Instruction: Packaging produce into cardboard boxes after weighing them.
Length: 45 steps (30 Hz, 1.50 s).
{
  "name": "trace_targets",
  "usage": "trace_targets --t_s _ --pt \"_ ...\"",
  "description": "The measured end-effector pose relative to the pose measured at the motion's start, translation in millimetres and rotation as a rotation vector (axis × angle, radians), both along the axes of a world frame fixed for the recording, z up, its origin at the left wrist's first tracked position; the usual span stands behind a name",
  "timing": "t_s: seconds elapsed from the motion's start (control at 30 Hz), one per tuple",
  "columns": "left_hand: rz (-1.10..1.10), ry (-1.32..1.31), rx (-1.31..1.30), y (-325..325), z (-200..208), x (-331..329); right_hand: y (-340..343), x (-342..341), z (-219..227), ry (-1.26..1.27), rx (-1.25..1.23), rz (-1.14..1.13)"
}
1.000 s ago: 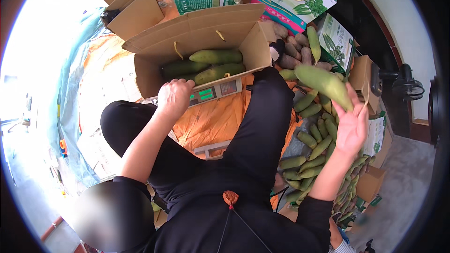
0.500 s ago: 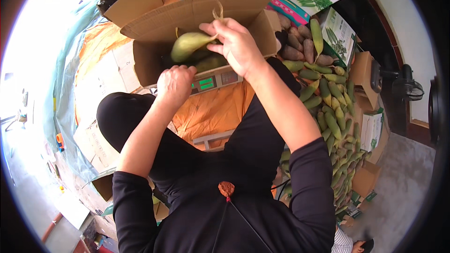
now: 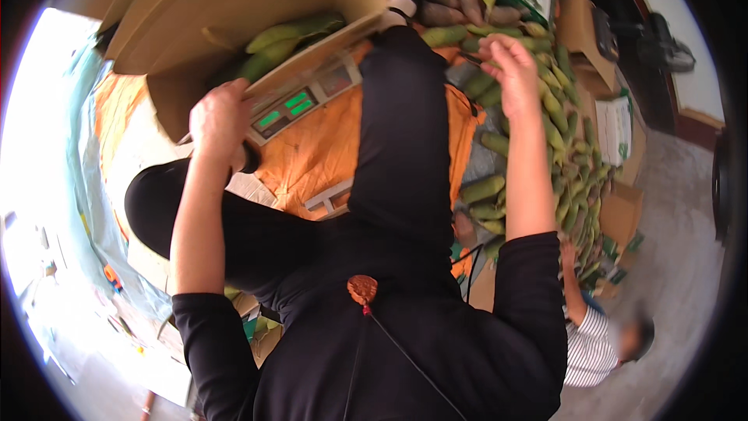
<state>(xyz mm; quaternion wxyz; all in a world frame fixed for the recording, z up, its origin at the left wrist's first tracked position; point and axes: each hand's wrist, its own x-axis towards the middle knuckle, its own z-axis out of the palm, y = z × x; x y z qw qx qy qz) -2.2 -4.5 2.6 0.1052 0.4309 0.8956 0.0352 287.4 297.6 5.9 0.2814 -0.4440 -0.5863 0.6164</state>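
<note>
- Currently, green radishes (image 3: 273,57) lie inside the cardboard box (image 3: 257,0), just ahead of the fingers of the left hand (image 3: 218,118), which are bent around its near rim.
- Half curled, the fingers of the right hand (image 3: 514,70) have a small dark thing (image 3: 469,58) at their tips; whether they grip it, one cannot tell.
- Rightward of those fingers spreads a radish heap (image 3: 555,134).
- Beside the left fingers shows a lit display (image 3: 287,109).

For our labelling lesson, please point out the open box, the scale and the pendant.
Box (image 3: 248,12), head view: its inner back wall.
Scale (image 3: 287,108), head view: its green-lit display.
Pendant (image 3: 361,290), head view: the middle of its brown body.
</note>
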Motion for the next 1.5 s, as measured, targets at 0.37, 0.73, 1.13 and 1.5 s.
trace_targets --t_s 0.37,0.73,1.13,1.5 --pt "-0.102 -0.032 0.15 -5.9 -14.3 -11.7 -65.1 174.8 -135.4 -0.509 -0.197 -0.258" --pt "-0.084 -0.011 0.116 -11.7 -24.8 -19.9 -147.2 308.6 -211.8 -1.239 -0.015 0.307" --pt "-0.035 -0.09 0.096 -2.1 -12.9 -11.2 -200.2 395.8 -231.7 -1.506 -0.461 -0.078" --pt "-0.041 -0.028 0.076 -14.0 -17.6 -20.7 -203.1 356.5 -225.3 -1.541 -0.444 0.203"
